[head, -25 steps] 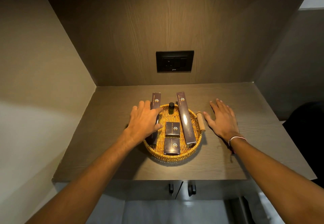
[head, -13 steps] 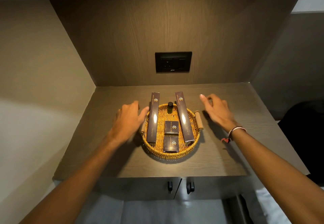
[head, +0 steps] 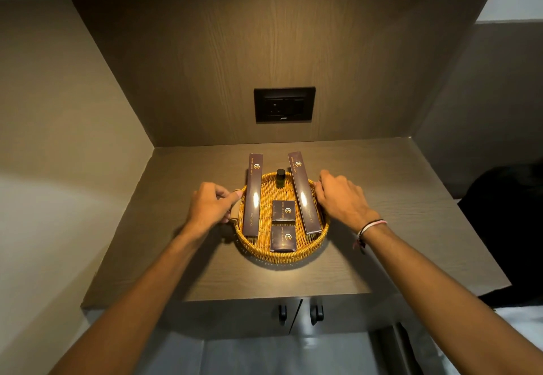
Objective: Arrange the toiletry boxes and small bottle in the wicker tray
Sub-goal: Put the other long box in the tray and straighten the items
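Observation:
A round wicker tray (head: 282,254) sits in the middle of the wooden shelf. Two long dark boxes lie in it, the left long box (head: 253,195) and the right long box (head: 303,192), both reaching past the far rim. Between them lie two small square boxes, one (head: 283,210) behind the other (head: 282,238). A small dark bottle (head: 280,178) stands upright at the tray's far side. My left hand (head: 210,205) grips the tray's left wooden handle. My right hand (head: 340,197) is closed over the right handle, which it hides.
The wooden shelf (head: 382,242) is boxed in by a back panel and side walls. A black socket plate (head: 284,105) sits on the back panel above the tray. Two dark cupboard handles (head: 299,313) hang under the shelf's front edge. A dark shape (head: 505,227) lies at the right.
My left hand left the long left box and moved out to the tray's left handle. My right hand rose off the shelf and came in onto the right handle. Both closed.

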Motion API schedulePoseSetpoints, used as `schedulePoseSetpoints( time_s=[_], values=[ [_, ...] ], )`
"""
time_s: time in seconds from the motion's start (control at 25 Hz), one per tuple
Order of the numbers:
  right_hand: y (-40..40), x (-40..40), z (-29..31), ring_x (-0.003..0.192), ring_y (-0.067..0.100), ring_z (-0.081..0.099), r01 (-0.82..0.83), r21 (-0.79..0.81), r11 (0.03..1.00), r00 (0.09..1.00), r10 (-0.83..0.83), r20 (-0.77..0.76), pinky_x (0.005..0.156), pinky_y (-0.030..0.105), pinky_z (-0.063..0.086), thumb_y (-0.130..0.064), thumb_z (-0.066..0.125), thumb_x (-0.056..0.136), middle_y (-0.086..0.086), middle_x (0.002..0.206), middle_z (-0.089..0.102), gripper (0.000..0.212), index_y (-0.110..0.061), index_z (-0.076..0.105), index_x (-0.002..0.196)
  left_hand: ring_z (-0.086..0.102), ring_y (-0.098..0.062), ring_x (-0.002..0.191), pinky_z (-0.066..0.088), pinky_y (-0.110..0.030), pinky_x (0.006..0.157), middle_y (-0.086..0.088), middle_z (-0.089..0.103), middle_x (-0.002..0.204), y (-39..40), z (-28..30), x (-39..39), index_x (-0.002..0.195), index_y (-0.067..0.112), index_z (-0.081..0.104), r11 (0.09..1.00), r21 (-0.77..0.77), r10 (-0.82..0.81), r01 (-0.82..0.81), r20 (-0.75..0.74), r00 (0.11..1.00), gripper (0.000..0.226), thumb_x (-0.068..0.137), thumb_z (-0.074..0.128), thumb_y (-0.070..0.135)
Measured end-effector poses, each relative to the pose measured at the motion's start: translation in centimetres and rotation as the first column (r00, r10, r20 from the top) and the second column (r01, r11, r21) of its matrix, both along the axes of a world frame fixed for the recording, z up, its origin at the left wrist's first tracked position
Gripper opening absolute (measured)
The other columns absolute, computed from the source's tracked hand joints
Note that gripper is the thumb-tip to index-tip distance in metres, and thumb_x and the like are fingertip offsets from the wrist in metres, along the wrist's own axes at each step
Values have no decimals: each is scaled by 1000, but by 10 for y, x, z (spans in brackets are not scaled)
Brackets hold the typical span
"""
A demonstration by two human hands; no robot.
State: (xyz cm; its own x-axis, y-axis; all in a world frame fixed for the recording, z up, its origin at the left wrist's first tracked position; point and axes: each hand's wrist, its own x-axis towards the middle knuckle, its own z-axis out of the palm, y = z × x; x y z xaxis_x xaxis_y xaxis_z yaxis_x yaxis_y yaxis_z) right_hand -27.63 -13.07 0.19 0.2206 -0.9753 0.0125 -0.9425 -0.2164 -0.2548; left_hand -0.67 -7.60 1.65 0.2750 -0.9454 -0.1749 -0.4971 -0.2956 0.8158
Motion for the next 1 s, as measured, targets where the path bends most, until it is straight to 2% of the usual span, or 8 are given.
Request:
schedulePoseSetpoints(
  time_s=[0.2, 0.36, 0.64, 0.76, 0.92, 1.0],
  values=[
    [-26, 8, 8, 79, 34, 58, 42, 18, 999, 999, -42, -1, 67, 40, 41, -33, 33, 104, 11, 88, 60, 24, -13, 45, 97, 60, -15, 48, 50, -25, 49, -11, 68, 63, -19, 3, -6, 77, 1, 72, 996, -64, 63, -59, 73, 995, 32, 90, 69, 30],
    [-32, 9, 6, 75, 30, 55, 44, 25, 999, 999, -44, 4, 66, 39, 39, -33, 33, 105, 4, 77, 51, 21, -17, 39, 92, 60, -14, 48, 50, -23, 47, -9, 68, 63, -27, 2, -6, 79, 3, 73, 997, -44, 69, -65, 92, 993, 29, 89, 69, 30],
    [-28, 5, 5, 78, 29, 60, 26, 45, 999, 1000, -27, 5, 72, 44, 50, -33, 31, 105, 8, 84, 58, 23, -14, 44, 98, 62, -12, 48, 45, -17, 42, -7, 68, 62, -26, 0, -4, 77, 3, 72, 999, -21, 35, -33, 134, 990, 30, 89, 69, 30],
    [-27, 5, 6, 81, 31, 62, 14, 51, 999, 1000, -14, -14, 75, 45, 51, -35, 30, 105, 10, 88, 62, 27, -13, 46, 102, 62, -13, 47, 48, -19, 44, -7, 67, 59, -24, 0, -5, 74, 2, 71, 999, -32, 38, -35, 124, 992, 32, 89, 69, 30],
    [-32, 1, 13, 83, 28, 65, 67, 57, 996, 997, -66, -33, 83, 48, 52, -62, 25, 99, 6, 90, 66, 50, -18, 40, 116, 61, -17, 52, 50, -28, 51, -4, 66, 62, -27, 4, 0, 81, 9, 68, 999, 14, 47, -48, 77, 996, 26, 86, 72, 35],
    [-40, -1, 20, 80, 25, 63, 112, 48, 993, 992, -115, 60, 82, 46, 51, -74, 24, 92, 0, 85, 62, 64, -20, 39, 122, 60, -18, 60, 50, -33, 61, -5, 66, 72, -35, 8, 1, 96, 11, 62, 997, 23, 78, -77, -54, 996, 31, 84, 73, 38]
  ],
)
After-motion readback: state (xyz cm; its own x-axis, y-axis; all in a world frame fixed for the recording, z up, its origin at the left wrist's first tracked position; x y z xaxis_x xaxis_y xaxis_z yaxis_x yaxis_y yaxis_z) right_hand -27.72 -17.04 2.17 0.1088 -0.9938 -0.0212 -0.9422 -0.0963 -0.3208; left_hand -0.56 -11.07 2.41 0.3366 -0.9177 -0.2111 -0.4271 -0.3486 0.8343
